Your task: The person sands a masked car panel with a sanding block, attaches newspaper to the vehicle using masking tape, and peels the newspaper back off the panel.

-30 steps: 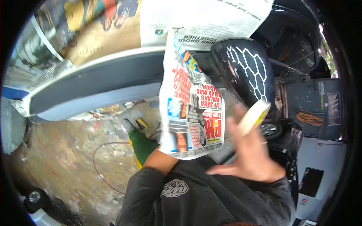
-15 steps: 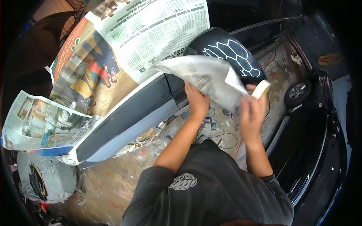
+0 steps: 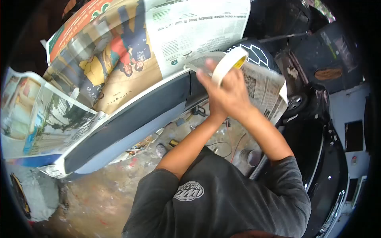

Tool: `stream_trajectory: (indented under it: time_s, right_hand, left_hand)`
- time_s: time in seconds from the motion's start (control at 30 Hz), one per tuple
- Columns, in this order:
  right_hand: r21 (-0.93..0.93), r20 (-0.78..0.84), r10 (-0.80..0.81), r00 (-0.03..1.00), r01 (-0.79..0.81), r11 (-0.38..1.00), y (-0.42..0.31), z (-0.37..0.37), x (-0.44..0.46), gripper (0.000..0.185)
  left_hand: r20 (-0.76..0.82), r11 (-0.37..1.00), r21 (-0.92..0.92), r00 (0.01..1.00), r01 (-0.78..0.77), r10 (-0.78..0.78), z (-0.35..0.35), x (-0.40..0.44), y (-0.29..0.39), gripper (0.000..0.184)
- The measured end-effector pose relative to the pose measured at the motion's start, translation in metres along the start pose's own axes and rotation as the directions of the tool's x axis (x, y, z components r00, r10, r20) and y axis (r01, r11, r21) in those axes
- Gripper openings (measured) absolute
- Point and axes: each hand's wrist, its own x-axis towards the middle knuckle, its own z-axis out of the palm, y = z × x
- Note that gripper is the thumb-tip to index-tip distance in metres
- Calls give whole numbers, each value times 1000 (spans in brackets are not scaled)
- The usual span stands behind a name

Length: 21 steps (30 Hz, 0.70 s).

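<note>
A roll of pale masking tape (image 3: 228, 67) is held in my right hand (image 3: 234, 93), its fingers around the ring. My left hand (image 3: 215, 106) is mostly hidden under my right hand, close to the car panel's edge; its fingers do not show. A loose newspaper sheet (image 3: 264, 89) lies beyond both hands, over part of the black mirror cover (image 3: 258, 55) with white hexagon lines. More newspaper (image 3: 190, 35) covers the car's window area above the dark door panel (image 3: 135, 115).
A black car (image 3: 309, 150) stands at the right, with a wheel (image 3: 294, 102) above it. On the stained floor are a bucket (image 3: 250, 157), a hose and tools. A grey covered object (image 3: 37, 194) is at the lower left.
The loose newspaper has swung from in front of me onto the mirror. My right hand with the tape has moved left and up, crossing over my left hand.
</note>
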Motion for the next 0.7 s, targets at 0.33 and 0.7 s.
stream_trajectory:
  time_s: [0.33, 0.7]
  right_hand:
    - [-264, 331, 56, 942, 35, 964, 71, 15, 54, 25]
    - [-164, 392, 13, 920, 56, 985, 59, 18, 59, 7]
  left_hand:
    - [-3, 985, 46, 986, 164, -164, -10, -12, 2, 91]
    - [-102, 996, 3, 990, 94, -93, 0, -19, -3, 89]
